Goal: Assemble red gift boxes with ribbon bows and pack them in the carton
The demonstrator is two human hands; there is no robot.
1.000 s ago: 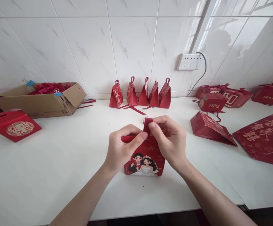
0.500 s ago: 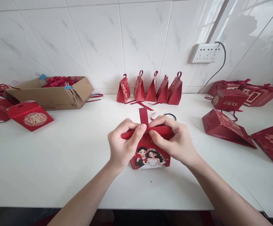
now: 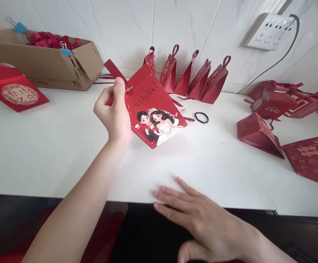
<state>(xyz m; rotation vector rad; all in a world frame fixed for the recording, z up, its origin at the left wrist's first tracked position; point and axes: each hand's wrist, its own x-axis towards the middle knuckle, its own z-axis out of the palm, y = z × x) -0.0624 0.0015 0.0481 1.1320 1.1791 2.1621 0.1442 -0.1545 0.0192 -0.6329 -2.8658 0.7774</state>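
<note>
A red gift box [image 3: 159, 106] printed with a cartoon bride and groom is tilted in the air over the white table. My left hand [image 3: 116, 111] is closed on its upper left edge, thumb on the near side. A flat red ribbon strap [image 3: 115, 70] sticks up from the box's top, past my thumb. At the table's front edge, my right hand [image 3: 194, 215] is open with fingers spread and nothing in it. A small dark speck lies on the table near its fingertips.
Several red triangular boxes [image 3: 213, 82] with ribbon loops stand along the tiled wall. A cardboard box [image 3: 57, 75] of dark red ribbon sits back left, beside a red box [image 3: 18, 89]. A black hair tie [image 3: 201, 117] lies mid-table. More red boxes [image 3: 260, 133] are on the right.
My right hand has let go of the box and moved down to the table's front edge, fingers spread. My left hand has lifted and tilted the box, shifting left. The view has dipped.
</note>
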